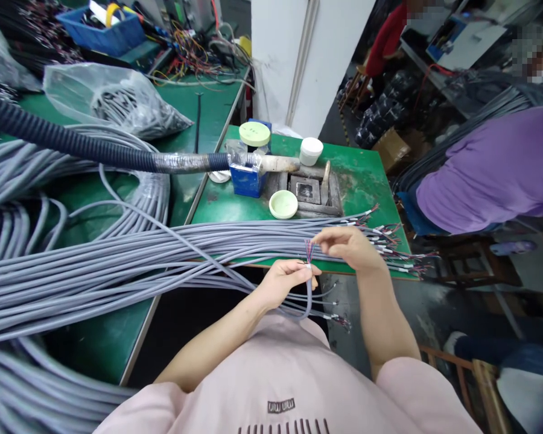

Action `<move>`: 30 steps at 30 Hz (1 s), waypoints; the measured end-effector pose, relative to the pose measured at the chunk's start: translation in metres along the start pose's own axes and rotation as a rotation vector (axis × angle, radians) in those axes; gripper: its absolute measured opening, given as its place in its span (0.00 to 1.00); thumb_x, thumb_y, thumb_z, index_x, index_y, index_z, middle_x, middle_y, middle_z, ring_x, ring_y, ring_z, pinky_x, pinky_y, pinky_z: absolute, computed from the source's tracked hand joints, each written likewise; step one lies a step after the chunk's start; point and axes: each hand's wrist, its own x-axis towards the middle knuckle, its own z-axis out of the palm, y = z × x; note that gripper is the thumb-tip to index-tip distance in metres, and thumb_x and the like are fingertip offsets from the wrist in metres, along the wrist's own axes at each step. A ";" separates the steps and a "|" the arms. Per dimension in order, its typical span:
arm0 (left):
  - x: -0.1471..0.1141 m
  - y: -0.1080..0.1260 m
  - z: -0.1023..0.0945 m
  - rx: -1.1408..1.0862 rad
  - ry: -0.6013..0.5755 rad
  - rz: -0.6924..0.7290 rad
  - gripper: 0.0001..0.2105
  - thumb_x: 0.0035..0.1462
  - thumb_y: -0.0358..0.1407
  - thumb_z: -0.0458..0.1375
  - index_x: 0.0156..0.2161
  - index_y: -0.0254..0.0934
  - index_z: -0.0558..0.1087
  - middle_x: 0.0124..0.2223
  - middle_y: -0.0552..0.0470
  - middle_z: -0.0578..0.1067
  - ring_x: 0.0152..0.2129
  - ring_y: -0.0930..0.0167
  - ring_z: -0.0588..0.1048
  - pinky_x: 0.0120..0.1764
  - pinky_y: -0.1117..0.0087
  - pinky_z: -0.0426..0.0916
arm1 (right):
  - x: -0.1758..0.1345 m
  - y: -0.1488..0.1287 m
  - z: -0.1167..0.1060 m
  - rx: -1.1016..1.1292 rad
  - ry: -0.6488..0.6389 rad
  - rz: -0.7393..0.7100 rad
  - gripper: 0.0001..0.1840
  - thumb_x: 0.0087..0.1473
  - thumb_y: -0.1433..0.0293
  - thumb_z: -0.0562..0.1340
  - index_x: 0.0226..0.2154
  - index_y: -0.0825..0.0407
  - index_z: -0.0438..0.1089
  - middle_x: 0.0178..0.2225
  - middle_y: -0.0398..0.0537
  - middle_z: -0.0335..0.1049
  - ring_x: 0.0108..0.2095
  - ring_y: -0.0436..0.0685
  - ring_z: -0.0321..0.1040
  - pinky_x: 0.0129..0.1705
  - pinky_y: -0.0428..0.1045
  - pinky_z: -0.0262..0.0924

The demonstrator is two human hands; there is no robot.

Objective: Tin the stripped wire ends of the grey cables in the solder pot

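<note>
One cable: a thin grey sheathed cable (308, 295), light and limp, is pinched near its stripped end by the left hand (283, 280).
Wire tips: the fine, fragile coloured wire strands (308, 248) are pinched closed by the right hand (348, 244).

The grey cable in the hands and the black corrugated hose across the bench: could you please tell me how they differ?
The grey cable is thin and smooth; the black corrugated hose is thick and ribbed. The cable's end fans into coloured wires, pinched by the right hand while the left hand grips it; the hose's end is taped. Both are long and flexible.

A cable-assembly workshop: bundles of grey cables (95, 265) sprawl across green workbenches (366, 175), bagged wire (113, 99) and a blue parts bin (102, 33) beyond them, co-workers (493, 172) alongside.
</note>
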 end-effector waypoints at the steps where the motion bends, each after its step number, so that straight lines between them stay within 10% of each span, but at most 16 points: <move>1: 0.000 0.001 0.000 -0.020 -0.028 -0.024 0.17 0.49 0.46 0.66 0.35 0.32 0.80 0.27 0.47 0.77 0.24 0.72 0.73 0.35 0.69 0.68 | 0.001 0.003 0.004 0.010 -0.069 0.038 0.17 0.40 0.59 0.72 0.30 0.53 0.78 0.24 0.44 0.70 0.24 0.51 0.63 0.26 0.46 0.58; 18: 0.002 0.017 -0.005 -0.362 0.145 0.011 0.20 0.37 0.44 0.73 0.30 0.31 0.75 0.23 0.51 0.75 0.20 0.74 0.73 0.30 0.72 0.68 | -0.009 0.016 0.038 -0.265 0.370 -0.227 0.10 0.50 0.64 0.68 0.22 0.51 0.75 0.21 0.42 0.69 0.22 0.51 0.63 0.26 0.48 0.57; 24: 0.005 0.024 -0.009 -0.450 0.160 0.026 0.19 0.37 0.42 0.74 0.30 0.31 0.74 0.23 0.55 0.73 0.20 0.77 0.71 0.30 0.75 0.68 | -0.025 0.013 0.043 -0.729 0.179 -0.653 0.15 0.57 0.74 0.61 0.45 0.43 0.74 0.43 0.48 0.74 0.44 0.59 0.68 0.48 0.57 0.63; 30: 0.007 0.032 -0.007 -0.429 0.171 0.035 0.20 0.38 0.43 0.73 0.27 0.31 0.70 0.24 0.54 0.73 0.18 0.78 0.69 0.22 0.78 0.65 | -0.021 0.018 0.054 -1.012 0.017 -0.765 0.19 0.59 0.73 0.57 0.49 0.38 0.72 0.56 0.45 0.66 0.57 0.60 0.59 0.56 0.60 0.58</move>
